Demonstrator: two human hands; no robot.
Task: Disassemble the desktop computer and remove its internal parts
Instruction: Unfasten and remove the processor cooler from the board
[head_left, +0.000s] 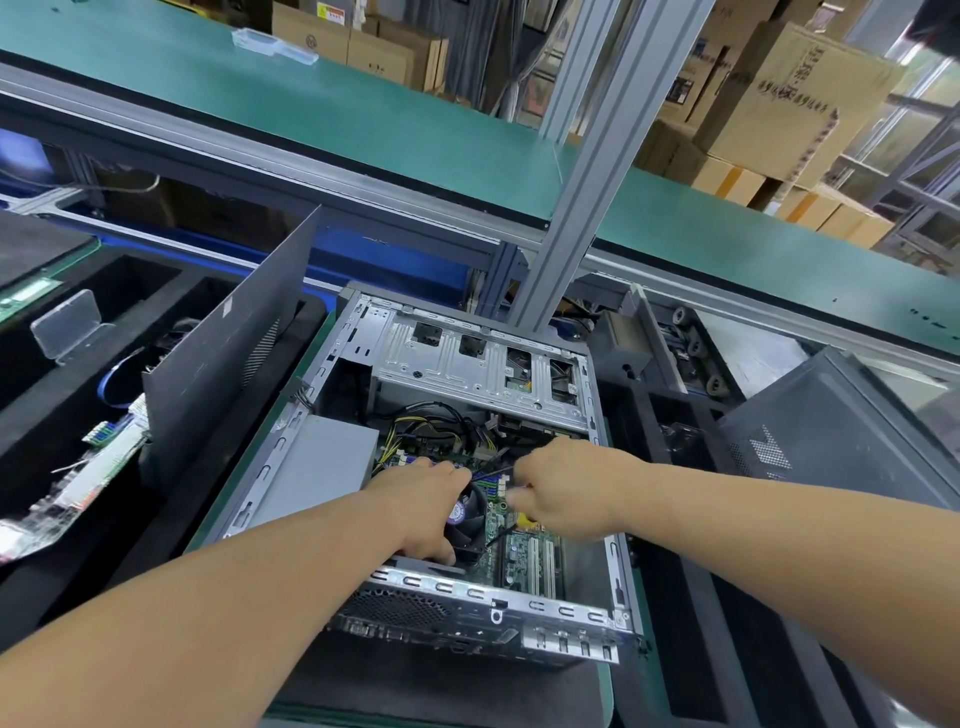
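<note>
Head view shows the open computer case (363, 410) lying at centre, where the left hand (434, 506) curls around the black fan (470, 519) at its 3 o'clock side, while the right hand (563, 491) pinches a thin black cable (488, 470) at its 9 o'clock.

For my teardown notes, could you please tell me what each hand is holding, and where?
The left hand grips the black CPU cooler fan by its top and near edge. Whether the right hand holds anything cannot be told.
</note>
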